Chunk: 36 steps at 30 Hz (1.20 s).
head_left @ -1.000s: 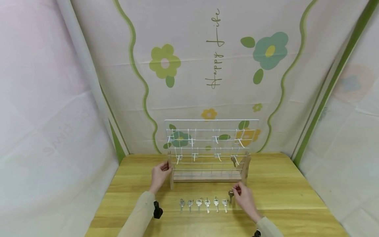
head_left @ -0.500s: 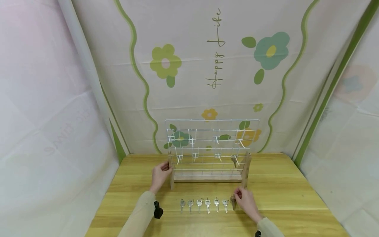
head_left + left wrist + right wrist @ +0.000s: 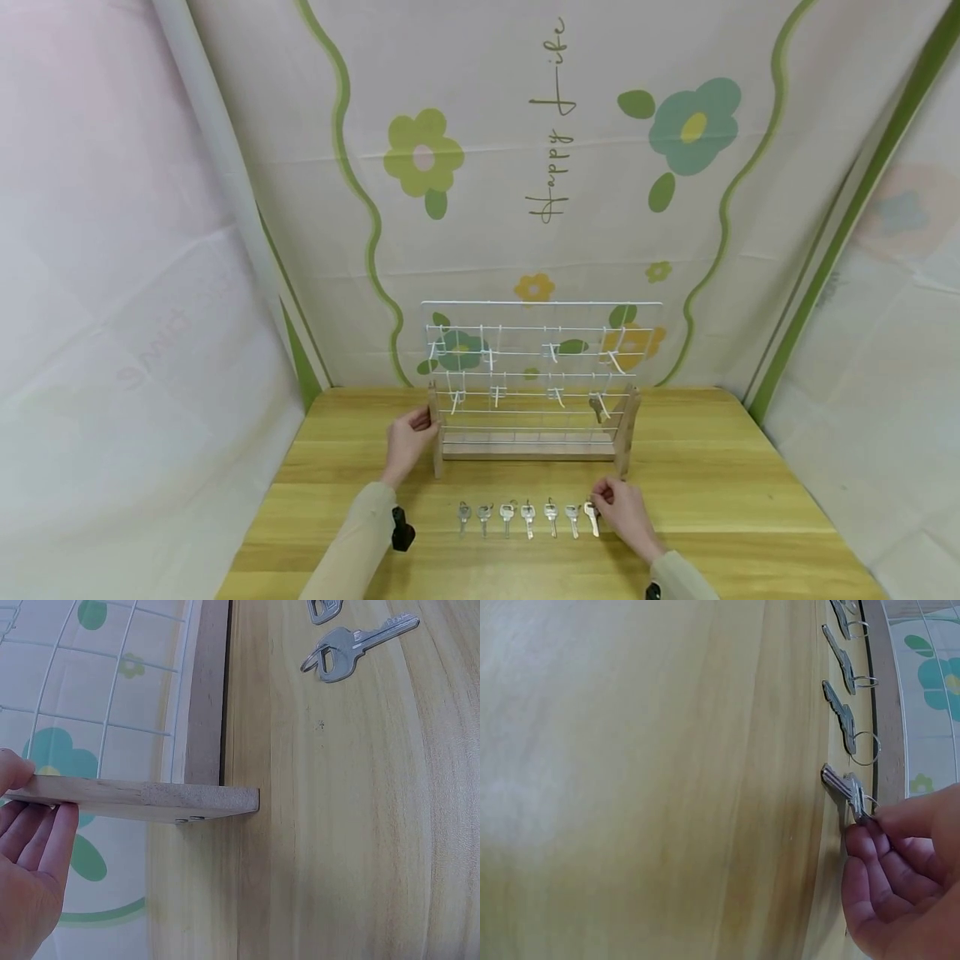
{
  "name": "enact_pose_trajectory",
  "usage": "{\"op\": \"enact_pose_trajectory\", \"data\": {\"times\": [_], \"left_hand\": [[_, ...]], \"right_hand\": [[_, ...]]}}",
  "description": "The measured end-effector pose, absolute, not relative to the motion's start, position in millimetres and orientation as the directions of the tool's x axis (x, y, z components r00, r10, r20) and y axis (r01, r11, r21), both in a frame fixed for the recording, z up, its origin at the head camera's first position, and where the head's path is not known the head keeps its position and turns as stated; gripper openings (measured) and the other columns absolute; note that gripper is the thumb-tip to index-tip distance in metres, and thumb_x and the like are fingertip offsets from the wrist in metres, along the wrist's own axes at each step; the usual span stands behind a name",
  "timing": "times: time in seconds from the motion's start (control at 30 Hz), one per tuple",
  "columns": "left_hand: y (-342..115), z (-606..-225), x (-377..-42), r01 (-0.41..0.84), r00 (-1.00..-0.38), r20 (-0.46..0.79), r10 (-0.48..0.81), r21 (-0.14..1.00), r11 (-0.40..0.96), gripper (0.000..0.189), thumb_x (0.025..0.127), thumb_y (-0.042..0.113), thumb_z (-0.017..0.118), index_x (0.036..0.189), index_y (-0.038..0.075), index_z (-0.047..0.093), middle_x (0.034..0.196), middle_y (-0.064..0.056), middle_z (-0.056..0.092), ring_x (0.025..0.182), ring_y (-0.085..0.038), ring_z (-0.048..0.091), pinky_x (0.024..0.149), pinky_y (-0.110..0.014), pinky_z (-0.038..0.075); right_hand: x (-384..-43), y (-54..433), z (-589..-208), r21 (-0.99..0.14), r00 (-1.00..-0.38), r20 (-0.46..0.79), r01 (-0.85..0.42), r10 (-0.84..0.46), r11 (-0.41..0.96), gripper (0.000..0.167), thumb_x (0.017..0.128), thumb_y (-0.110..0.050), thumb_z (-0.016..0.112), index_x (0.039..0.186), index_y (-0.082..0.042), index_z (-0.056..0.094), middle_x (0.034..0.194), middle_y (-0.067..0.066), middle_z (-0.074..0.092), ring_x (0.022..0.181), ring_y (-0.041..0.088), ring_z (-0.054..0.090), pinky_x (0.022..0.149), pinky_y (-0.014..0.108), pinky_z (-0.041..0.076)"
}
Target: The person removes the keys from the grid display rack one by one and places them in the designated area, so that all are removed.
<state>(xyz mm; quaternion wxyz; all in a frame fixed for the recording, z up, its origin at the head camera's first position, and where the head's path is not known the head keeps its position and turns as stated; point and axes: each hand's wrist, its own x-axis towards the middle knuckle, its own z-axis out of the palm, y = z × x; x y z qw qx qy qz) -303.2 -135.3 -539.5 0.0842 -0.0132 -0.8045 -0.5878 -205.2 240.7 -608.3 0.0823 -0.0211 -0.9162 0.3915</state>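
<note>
At the right end of a row of silver keys, my right hand pinches the ring of a key between thumb and fingertips. In the right wrist view this key is at or just over the wood, its blade angled away from the hand. My left hand grips the left wooden side post of a white wire rack, thumb on one face and fingers on the other. One key hangs at the rack's lower right hook; the other hooks I can see carry nothing.
The rack's wooden base bar stands on the wood-grain table, behind the key row. White hooks stick out toward me in two rows. A flower-printed curtain closes off the back, with fabric at both sides.
My right hand has come slightly down toward me, bringing the key from beside the row to its right end. The left hand stays on the post.
</note>
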Motion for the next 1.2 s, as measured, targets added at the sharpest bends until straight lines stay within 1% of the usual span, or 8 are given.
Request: {"op": "enact_pose_trajectory", "data": {"times": [0.2,0.3,0.5,0.67,0.8,1.0,1.2], "left_hand": [[-135.7,-539.4,-304.5,0.115,-0.986,0.147,-0.083,0.944,0.311,0.039,0.089,0.003,0.071,0.126,-0.007,0.063,0.124,-0.026,0.067,0.113,-0.038,0.068,0.093,-0.039,0.061],[-136.1,-539.8,-305.2,0.11,-0.986,0.143,-0.085,0.943,0.313,0.039,0.088,0.003,0.071,0.125,-0.007,0.063,0.124,-0.026,0.067,0.113,-0.037,0.068,0.094,-0.039,0.06],[-136.5,-539.3,-304.0,0.108,-0.987,0.139,-0.081,0.945,0.307,0.039,0.088,0.002,0.07,0.126,-0.008,0.063,0.124,-0.026,0.067,0.113,-0.038,0.068,0.094,-0.039,0.06],[-136.7,-539.1,-303.2,0.119,-0.985,0.152,-0.082,0.943,0.31,0.038,0.088,0.002,0.071,0.125,-0.007,0.063,0.123,-0.026,0.068,0.112,-0.038,0.068,0.092,-0.036,0.061],[-136.6,-539.1,-303.3,0.122,-0.985,0.154,-0.08,0.943,0.311,0.038,0.088,0.003,0.071,0.125,-0.007,0.064,0.122,-0.026,0.068,0.112,-0.037,0.068,0.091,-0.035,0.061],[-135.3,-539.1,-303.1,0.117,-0.985,0.15,-0.08,0.94,0.321,0.038,0.089,0.002,0.07,0.125,-0.006,0.064,0.122,-0.025,0.068,0.112,-0.037,0.068,0.091,-0.036,0.061],[-135.2,-539.2,-302.8,0.114,-0.986,0.146,-0.08,0.943,0.313,0.038,0.089,0.003,0.071,0.125,-0.006,0.064,0.123,-0.025,0.068,0.112,-0.037,0.068,0.092,-0.037,0.061]], "right_hand": [[-204.9,241.3,-608.4,-0.708,-0.985,0.145,-0.04,0.091,0.705,0.009,0.083,0.002,0.07,0.082,-0.006,0.067,0.076,0.001,0.068,0.067,0.002,0.056,0.059,0.015,0.051],[-204.8,241.2,-607.9,-0.707,-0.988,0.127,-0.027,0.088,0.707,0.01,0.083,0.002,0.071,0.082,-0.007,0.067,0.077,0.0,0.068,0.068,0.001,0.057,0.061,0.014,0.051],[-205.1,243.7,-602.3,-0.729,-0.987,0.128,-0.026,0.099,0.684,0.007,0.083,0.001,0.071,0.085,-0.005,0.067,0.078,0.003,0.069,0.069,0.004,0.059,0.061,0.016,0.052],[-208.7,248.9,-593.0,-0.74,-0.981,0.157,-0.042,0.111,0.671,0.007,0.085,0.001,0.07,0.091,-0.001,0.067,0.084,0.008,0.071,0.073,0.008,0.063,0.063,0.016,0.055],[-215.4,253.5,-577.7,-0.744,-0.973,0.202,-0.075,0.115,0.664,0.008,0.088,0.0,0.068,0.096,0.001,0.067,0.089,0.01,0.072,0.075,0.011,0.065,0.065,0.016,0.056],[-230.0,259.1,-546.2,-0.731,-0.933,0.33,-0.157,0.142,0.665,0.01,0.09,0.001,0.067,0.099,0.003,0.065,0.094,0.016,0.071,0.077,0.014,0.065,0.066,0.015,0.056],[-242.4,261.7,-524.0,-0.695,-0.888,0.432,-0.217,0.157,0.685,0.012,0.09,-0.002,0.067,0.102,0.0,0.066,0.095,0.014,0.071,0.078,0.01,0.064,0.065,0.015,0.055]]}}
